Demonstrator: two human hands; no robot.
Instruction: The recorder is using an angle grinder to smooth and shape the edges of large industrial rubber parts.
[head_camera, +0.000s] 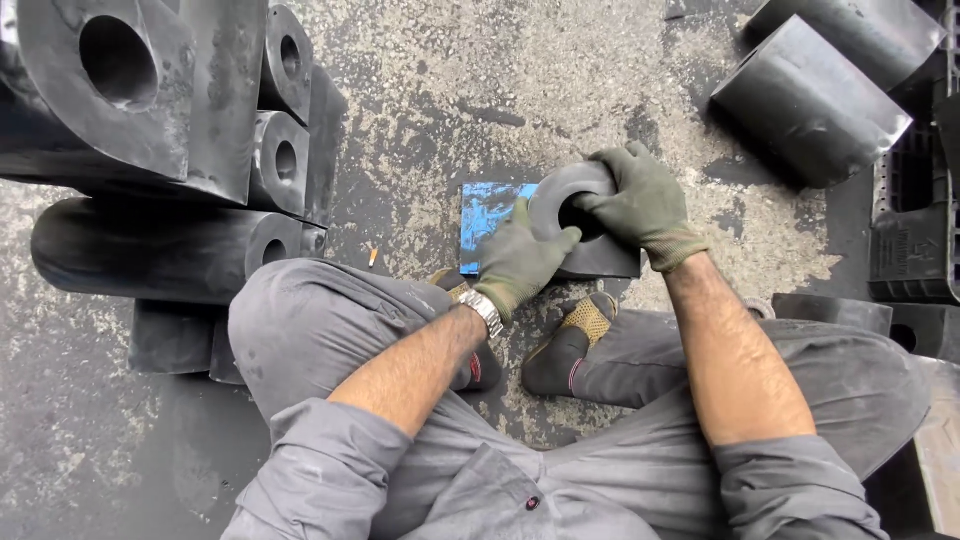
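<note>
My right hand is curled over the far rim of the rubber block, fingers hooked down into its round bore, closed firmly on it. My left hand grips the near rim of the same block, thumb up along the edge of the hole, palm wrapped against the side. Both wear green gloves; a metal watch sits at my left wrist.

The block stands directly under my hands, resting on the ground between my feet, its bore facing up toward me. Just to the left of my left hand, touching the block's base, lies a blue board. I judge I am in the middle of handling this one block, holding or turning it in place. With both rims held, any shift would call for an even pull from both hands, as the piece looks heavy.

Farther left of my left hand a stack of blocks with similar bores is piled. Beyond my right hand more blocks lie on the concrete floor.
</note>
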